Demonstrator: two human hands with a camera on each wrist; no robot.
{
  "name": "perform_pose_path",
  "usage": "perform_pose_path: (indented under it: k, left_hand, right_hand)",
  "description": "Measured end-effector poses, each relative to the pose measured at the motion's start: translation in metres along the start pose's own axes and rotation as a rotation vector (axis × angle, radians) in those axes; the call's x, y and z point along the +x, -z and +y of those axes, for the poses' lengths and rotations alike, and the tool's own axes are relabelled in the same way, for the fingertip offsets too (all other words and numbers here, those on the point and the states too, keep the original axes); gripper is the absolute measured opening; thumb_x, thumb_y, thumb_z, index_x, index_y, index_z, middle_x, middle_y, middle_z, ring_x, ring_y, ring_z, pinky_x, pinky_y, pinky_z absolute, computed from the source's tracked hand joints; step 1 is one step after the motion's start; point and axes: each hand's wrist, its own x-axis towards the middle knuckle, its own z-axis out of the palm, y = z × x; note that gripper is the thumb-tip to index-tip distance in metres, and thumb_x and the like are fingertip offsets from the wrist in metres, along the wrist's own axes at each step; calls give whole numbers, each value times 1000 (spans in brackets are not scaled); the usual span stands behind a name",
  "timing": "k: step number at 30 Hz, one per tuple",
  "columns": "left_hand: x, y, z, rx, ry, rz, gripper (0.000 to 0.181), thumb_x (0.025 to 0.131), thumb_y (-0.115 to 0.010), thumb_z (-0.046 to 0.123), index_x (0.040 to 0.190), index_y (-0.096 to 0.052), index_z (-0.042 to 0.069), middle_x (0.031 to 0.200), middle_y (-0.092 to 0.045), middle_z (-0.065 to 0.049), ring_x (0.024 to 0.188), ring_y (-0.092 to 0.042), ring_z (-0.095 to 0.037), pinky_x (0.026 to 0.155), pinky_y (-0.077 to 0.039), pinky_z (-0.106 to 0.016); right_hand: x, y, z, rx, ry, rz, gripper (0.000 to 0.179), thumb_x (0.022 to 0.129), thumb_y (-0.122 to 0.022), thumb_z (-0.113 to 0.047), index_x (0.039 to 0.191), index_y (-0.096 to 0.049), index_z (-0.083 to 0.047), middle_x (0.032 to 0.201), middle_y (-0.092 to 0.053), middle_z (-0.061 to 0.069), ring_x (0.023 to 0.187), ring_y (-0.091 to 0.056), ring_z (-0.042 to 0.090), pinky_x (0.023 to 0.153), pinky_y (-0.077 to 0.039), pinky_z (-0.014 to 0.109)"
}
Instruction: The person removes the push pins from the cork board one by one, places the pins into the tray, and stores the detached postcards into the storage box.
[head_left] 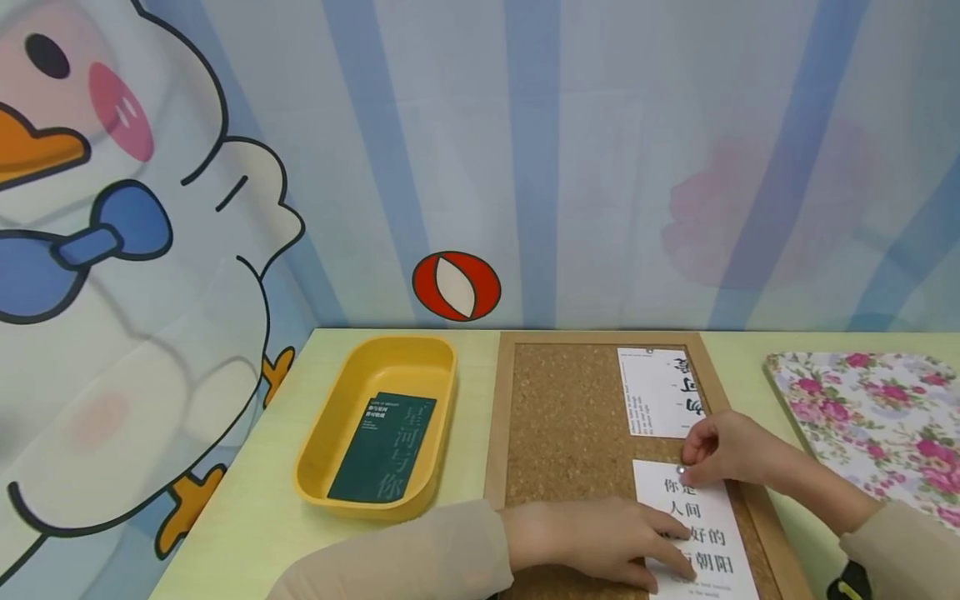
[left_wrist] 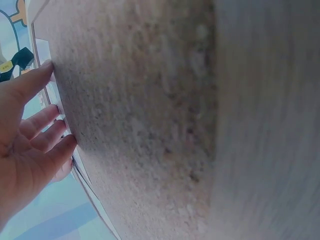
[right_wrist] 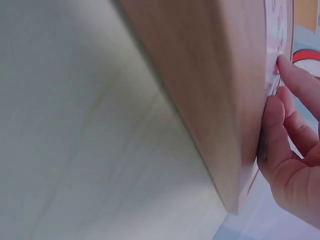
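Two hands over cork board (head_left: 570,417). Left hand (head_left: 600,540): fingers spread apart, resting on lower white card (head_left: 705,521) from nine o'clock. Card flat on board, long axis roughly twelve to six. Silver pin (head_left: 681,470) at card's twelve-o'clock end. Right hand (head_left: 735,450) nearer, toward pin's two o'clock, fingertip against it; pinching or only pressing, cannot tell.

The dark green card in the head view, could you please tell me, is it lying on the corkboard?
No, the dark green card lies in the yellow tray, left of the corkboard.
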Motion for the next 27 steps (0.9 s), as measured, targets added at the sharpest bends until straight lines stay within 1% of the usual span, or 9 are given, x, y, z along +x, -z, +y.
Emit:
perform_pose_path:
  k: [4, 8, 11, 14, 18, 21, 24, 27]
  left_hand:
    - [0, 0, 0, -3, -6, 6, 39, 92, -60, 27, 131, -56, 23, 141, -42, 0, 128, -34, -1, 99, -24, -7]
    - [-1, 0, 0, -11, -7, 11, 39, 92, -60, 27, 130, -56, 22, 141, -42, 0, 128, -34, -1, 99, -24, -7]
    - [-1, 0, 0, -13, -7, 10, 39, 92, -60, 27, 131, -56, 23, 142, -42, 0, 128, -34, -1, 99, -24, -8]
    - [-1, 0, 0, -8, -10, 12, 39, 92, -60, 27, 130, -56, 23, 141, -42, 0, 128, -34, -1, 99, -24, -7]
    - [-1, -1, 0, -7, -10, 18, 39, 92, -59, 27, 130, -57, 23, 141, -42, 0, 127, -35, -1, 98, -24, -8]
    - [-2, 0, 0, -12, -7, 18, 39, 92, -59, 27, 130, -56, 23, 142, -42, 0, 128, -34, -1, 99, -24, -8]
    - [-2, 0, 0, -11, -7, 15, 39, 92, -60, 27, 131, -56, 23, 142, -42, 0, 129, -33, -1, 99, -23, -8]
    - [-1, 0, 0, 1, -13, 25, 39, 92, -60, 27, 130, -56, 23, 141, -43, 0, 128, -34, -1, 99, -23, -7]
  right_hand:
    - [1, 0, -3, -58, 41, -18, 21, 68, -82, -17, 70, -63, -7, 62, -54, -4, 56, -46, 7, 50, -40, 21]
    - [6, 1, -7, -102, 61, -48, 22, 69, -81, -18, 67, -61, -9, 59, -51, -6, 54, -44, 7, 47, -37, 20]
    - [7, 2, -8, -113, 67, -69, 22, 69, -81, -18, 66, -61, -9, 59, -50, -7, 53, -43, 6, 46, -36, 20]
    - [7, 3, -7, -95, 88, -90, 20, 71, -80, -17, 67, -62, -9, 59, -51, -6, 53, -44, 5, 46, -37, 20]
    - [7, 5, -4, -74, 155, -113, 17, 76, -77, -17, 69, -63, -9, 61, -52, -7, 53, -44, 2, 47, -38, 19]
    - [8, 8, -2, -73, 224, -140, 16, 79, -74, -16, 70, -62, -10, 61, -51, -9, 52, -42, 1, 46, -37, 19]
    - [10, 10, -2, -81, 274, -169, 16, 81, -72, -16, 69, -62, -11, 61, -51, -11, 52, -42, -1, 46, -36, 18]
    - [10, 11, -1, -107, 319, -159, 16, 81, -72, -15, 69, -62, -13, 61, -51, -13, 53, -42, -2, 46, -36, 18]
